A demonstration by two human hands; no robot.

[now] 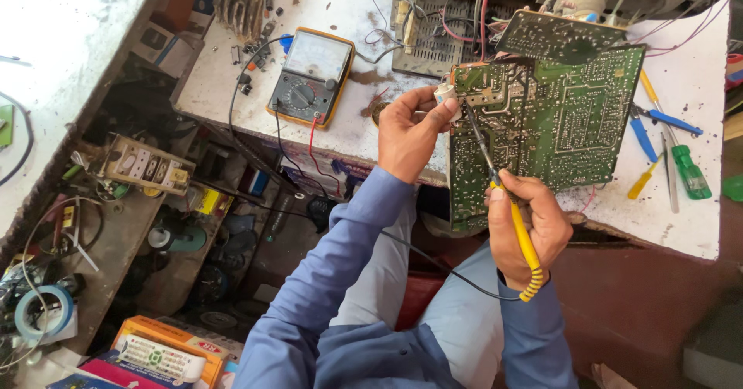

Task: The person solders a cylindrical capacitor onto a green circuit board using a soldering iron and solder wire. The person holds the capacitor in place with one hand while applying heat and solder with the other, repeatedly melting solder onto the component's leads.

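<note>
A large green circuit board [557, 118] stands tilted on the white workbench [696, 219], solder side toward me. My left hand [409, 130] grips the board's upper left corner, thumb and fingers around a small white part [444, 93]. My right hand [530, 226] holds a yellow-handled soldering iron [520, 230], its thin dark tip angled up and left onto the board near the left hand. A black cord trails from the iron's handle down across my lap.
A yellow-cased analogue multimeter [311, 75] with red and black leads lies left of the board. Blue, yellow and green screwdrivers [673, 153] lie at the right. An open chassis with wires [464, 17] sits behind. A cluttered low shelf with a tape roll [42, 311] is at left.
</note>
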